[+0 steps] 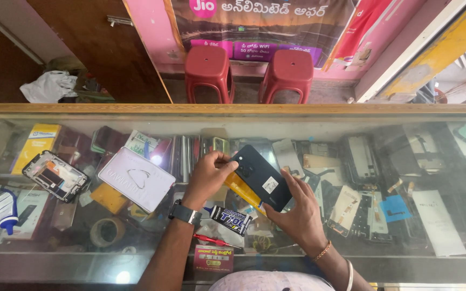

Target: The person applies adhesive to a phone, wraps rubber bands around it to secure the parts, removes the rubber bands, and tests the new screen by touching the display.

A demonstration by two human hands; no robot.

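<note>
Black and glossy, a phone [260, 177] sits tilted between both hands above the glass counter [405, 264], its back facing up, with a yellow card [242, 189] just under its lower edge. The left hand [207, 177] pinches the phone's top corner, fingers curled around it. The right hand [297, 213] steadies the opposite end, fingers pressed against the edge. A black glue tube [230, 217] lies on the counter just below the hands, beside a red screwdriver [211, 240].
</note>
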